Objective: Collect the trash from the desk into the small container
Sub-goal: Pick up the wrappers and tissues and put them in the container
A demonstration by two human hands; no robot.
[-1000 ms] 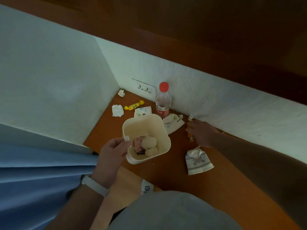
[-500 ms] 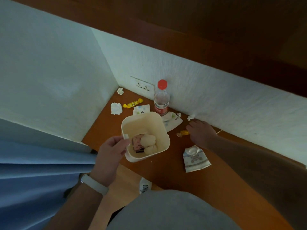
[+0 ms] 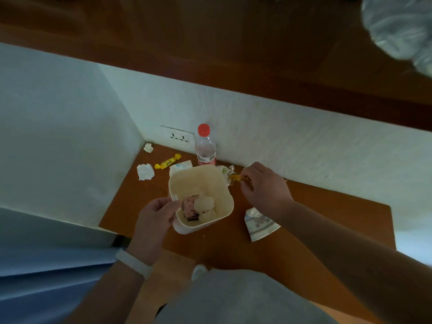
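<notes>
- Lifted off the brown wooden counter [image 3: 315,213] since half a second ago, the right hand [image 3: 264,185] now carries a small amber sweet wrapper [image 3: 236,177] toward the cream plastic square container [image 3: 224,192]; its fingertips are pinched shut on the wrapper just beside the rim.
- The left hand [image 3: 154,220] is closed on the container's near-left rim, thumb over the edge.
- Inside lie a pink-and-black packet [image 3: 190,210] and crumpled white tissues [image 3: 205,204].
- A yellow wrapped sweet [image 3: 167,161] and a white tissue wad [image 3: 145,171] lie on the counter behind.
</notes>
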